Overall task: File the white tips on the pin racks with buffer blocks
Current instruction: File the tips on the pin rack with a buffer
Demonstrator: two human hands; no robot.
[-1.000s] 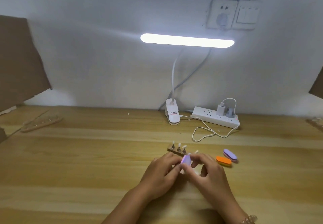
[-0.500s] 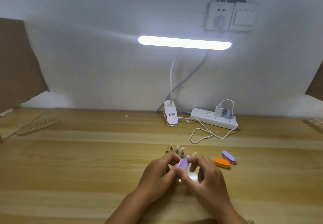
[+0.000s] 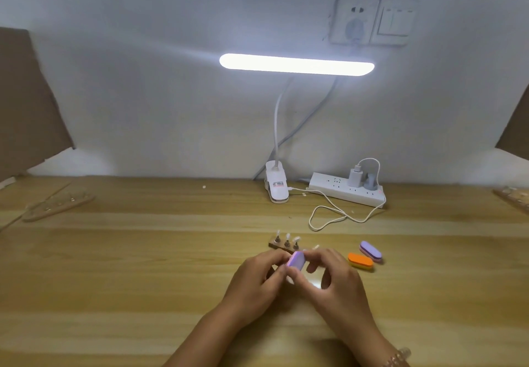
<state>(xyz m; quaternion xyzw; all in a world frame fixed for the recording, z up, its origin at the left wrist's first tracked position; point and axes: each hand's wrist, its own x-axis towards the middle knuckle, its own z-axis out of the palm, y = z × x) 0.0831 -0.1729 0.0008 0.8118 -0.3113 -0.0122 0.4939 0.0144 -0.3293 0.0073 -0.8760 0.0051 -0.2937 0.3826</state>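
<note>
Purple buffer block point(image 3: 296, 260) in the pinch of the right hand point(image 3: 337, 280); left hand point(image 3: 257, 278) curled alongside, its own grasp indiscernible.

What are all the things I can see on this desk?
Desk lamp: 1, white, lit, clip at back of table.
Power strip: 1, white, right of clip.
Wall socket, switch: 1 each, white, above lamp.
Pin rack: 1, wooden, beyond hands.
White tips: at least 3, on that rack.
Held buffer block: 1, purple, pinched by right fingers.
Loose buffer blocks: 2, orange, purple, right of hands.
Other racks: 2, wooden, far left, far right.
Cardboard panels: 2, brown, both sides.
Hands: left hand, grip hidden; right hand.
</note>
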